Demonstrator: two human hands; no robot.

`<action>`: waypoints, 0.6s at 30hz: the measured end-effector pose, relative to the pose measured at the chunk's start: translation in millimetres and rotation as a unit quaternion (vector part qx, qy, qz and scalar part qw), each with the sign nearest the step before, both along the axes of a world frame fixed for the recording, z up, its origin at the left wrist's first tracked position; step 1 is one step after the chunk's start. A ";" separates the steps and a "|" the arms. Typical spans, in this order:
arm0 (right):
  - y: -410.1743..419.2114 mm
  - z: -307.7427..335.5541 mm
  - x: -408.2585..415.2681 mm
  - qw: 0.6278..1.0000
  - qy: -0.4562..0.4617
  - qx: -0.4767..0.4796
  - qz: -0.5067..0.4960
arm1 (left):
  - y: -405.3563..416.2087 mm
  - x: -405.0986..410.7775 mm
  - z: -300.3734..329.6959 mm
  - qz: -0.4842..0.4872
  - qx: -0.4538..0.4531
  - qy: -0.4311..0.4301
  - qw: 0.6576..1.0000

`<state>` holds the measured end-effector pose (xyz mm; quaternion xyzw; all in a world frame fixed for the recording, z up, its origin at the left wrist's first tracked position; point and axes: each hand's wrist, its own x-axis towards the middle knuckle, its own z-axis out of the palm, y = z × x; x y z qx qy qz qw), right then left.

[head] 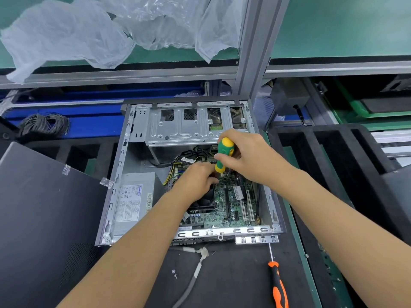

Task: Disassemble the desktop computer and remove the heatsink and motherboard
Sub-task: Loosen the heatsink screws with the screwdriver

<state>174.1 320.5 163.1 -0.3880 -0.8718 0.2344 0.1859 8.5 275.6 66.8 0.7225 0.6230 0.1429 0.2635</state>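
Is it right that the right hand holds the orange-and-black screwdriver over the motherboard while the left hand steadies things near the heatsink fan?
Not quite. The head view shows the right hand holding the green-and-yellow screwdriver; the orange-and-black screwdriver lies unused in front of the case. The rest holds.

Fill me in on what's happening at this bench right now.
A person is working inside an open desktop computer case. The right hand grips a green and yellow screwdriver held upright over the motherboard, while the left hand rests at the heatsink fan. Heatsink and board are both in the case. An orange screwdriver lies unused on the mat.
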 end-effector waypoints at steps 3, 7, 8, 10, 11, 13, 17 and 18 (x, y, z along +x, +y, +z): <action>1.7 6.1 -4.8 1.000 -0.020 0.002 0.023 | -0.3 0.2 -0.3 0.001 0.004 -0.003 1.000; 5.5 13.4 -9.7 0.996 -0.079 -0.007 0.043 | -0.5 0.4 0.1 -0.001 0.007 -0.001 1.000; 6.2 15.0 -11.0 0.994 -0.103 -0.008 0.037 | -0.1 0.6 -0.2 -0.001 0.008 0.000 1.000; 7.0 19.0 -15.1 0.984 -0.175 0.012 0.013 | 0.3 1.4 -0.3 -0.002 0.008 0.007 1.000; 7.4 21.6 -18.2 0.976 -0.215 0.028 -0.001 | 0.5 1.7 -0.4 -0.003 0.008 0.010 1.000; 9.5 28.9 -25.1 0.960 -0.276 0.052 -0.022 | 0.3 0.6 -2.0 -0.006 0.008 0.003 1.000; 12.1 40.9 -38.3 0.939 -0.340 0.038 -0.032 | -5.1 -13.0 -4.2 0.037 -0.039 -0.061 0.997; 12.1 42.8 -41.9 0.934 -0.354 0.041 -0.036 | -7.3 -18.1 -4.2 0.038 -0.060 -0.063 0.995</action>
